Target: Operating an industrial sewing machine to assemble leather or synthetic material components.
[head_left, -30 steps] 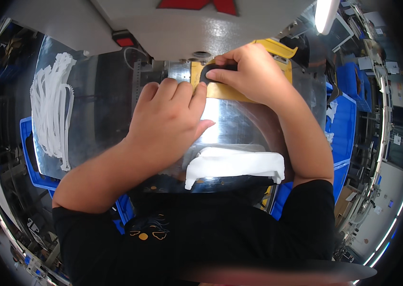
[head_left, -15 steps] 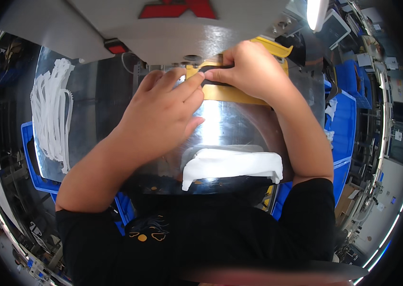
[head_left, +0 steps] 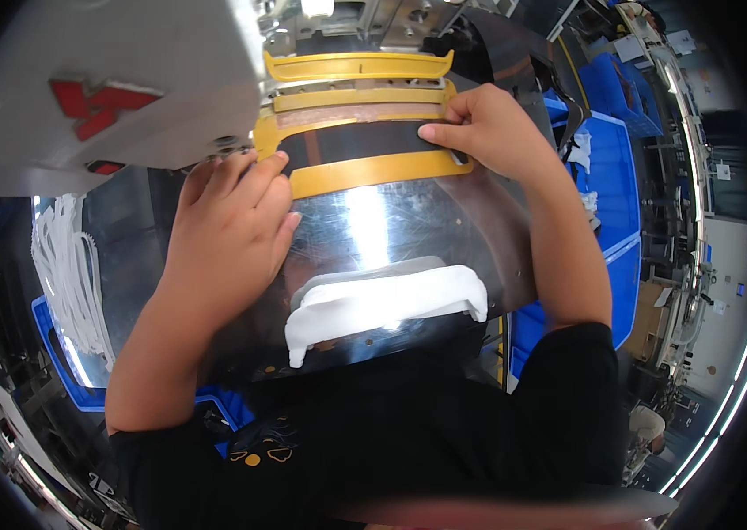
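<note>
A curved black fabric strip (head_left: 351,143) lies flat in a yellow frame (head_left: 382,170) on the shiny metal work plate (head_left: 373,225). My right hand (head_left: 495,132) has its thumb on the strip's right end, with the bent forefinger at the frame's right edge, in a pinch. At the left end, the fingertips of my left hand (head_left: 236,216) rest on the strip and the frame's corner, its thumb held apart. A raised yellow bar (head_left: 360,66) stands behind the frame. Closer to me lies a stack of white curved pieces (head_left: 382,305).
A grey machine head (head_left: 126,71) with a red mark overhangs the plate at the upper left. Many white strips (head_left: 73,274) lie at the left. Blue bins (head_left: 612,177) stand at the right, another blue bin (head_left: 55,353) at the lower left.
The view has shifted, bringing more of the yellow frame out from behind the machine head. My hands, close together before, are now apart at the strip's two ends, with the strip flat between them.
</note>
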`<state>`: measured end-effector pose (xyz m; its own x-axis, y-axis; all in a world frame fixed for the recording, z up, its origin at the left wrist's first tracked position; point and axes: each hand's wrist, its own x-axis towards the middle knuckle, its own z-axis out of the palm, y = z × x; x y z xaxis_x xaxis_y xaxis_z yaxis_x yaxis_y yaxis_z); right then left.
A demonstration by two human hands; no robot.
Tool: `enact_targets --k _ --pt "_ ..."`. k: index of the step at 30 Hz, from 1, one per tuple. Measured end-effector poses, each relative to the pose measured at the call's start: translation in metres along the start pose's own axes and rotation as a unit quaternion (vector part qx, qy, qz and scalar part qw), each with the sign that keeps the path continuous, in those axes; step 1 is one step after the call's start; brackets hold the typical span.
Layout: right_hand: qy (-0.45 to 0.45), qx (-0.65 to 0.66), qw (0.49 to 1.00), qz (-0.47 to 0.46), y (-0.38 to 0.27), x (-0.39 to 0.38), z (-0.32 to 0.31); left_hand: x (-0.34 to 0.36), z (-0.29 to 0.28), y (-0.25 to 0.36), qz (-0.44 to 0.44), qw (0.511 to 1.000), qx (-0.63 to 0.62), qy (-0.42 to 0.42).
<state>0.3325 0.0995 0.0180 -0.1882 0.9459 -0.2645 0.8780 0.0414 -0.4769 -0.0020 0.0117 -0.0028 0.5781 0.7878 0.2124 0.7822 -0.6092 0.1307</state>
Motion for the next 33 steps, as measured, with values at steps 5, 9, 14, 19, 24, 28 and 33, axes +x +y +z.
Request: enact_targets --k 5,9,14,19,24,28,33 --pt "0.031 -0.008 0.999 -0.020 0.002 -0.005 0.001 0.002 -0.007 0.001 -0.010 1.000 -0.008 -0.021" --pt "0.029 0.007 0.999 0.026 -0.005 -0.006 0.003 0.003 -0.010 0.003 -0.028 0.999 0.011 -0.044" --pt "0.054 -0.023 0.998 0.008 0.001 -0.009 0.003 0.008 -0.010 0.005 -0.013 0.999 0.026 -0.035" --pt "0.006 -0.020 0.998 0.055 0.002 -0.011 -0.010 0.009 -0.005 0.001 -0.009 0.999 0.031 -0.025" --pt "-0.026 -0.076 0.997 0.007 0.001 -0.021 -0.026 0.008 -0.010 0.001 -0.013 0.998 0.051 -0.021" --pt "0.022 -0.028 0.974 -0.225 0.032 -0.030 -0.025 0.007 -0.006 -0.002 -0.012 0.998 0.048 -0.023" --pt "0.015 -0.170 0.943 -0.287 0.036 -0.040 -0.019 0.003 -0.003 -0.004 -0.027 0.999 -0.010 -0.017"
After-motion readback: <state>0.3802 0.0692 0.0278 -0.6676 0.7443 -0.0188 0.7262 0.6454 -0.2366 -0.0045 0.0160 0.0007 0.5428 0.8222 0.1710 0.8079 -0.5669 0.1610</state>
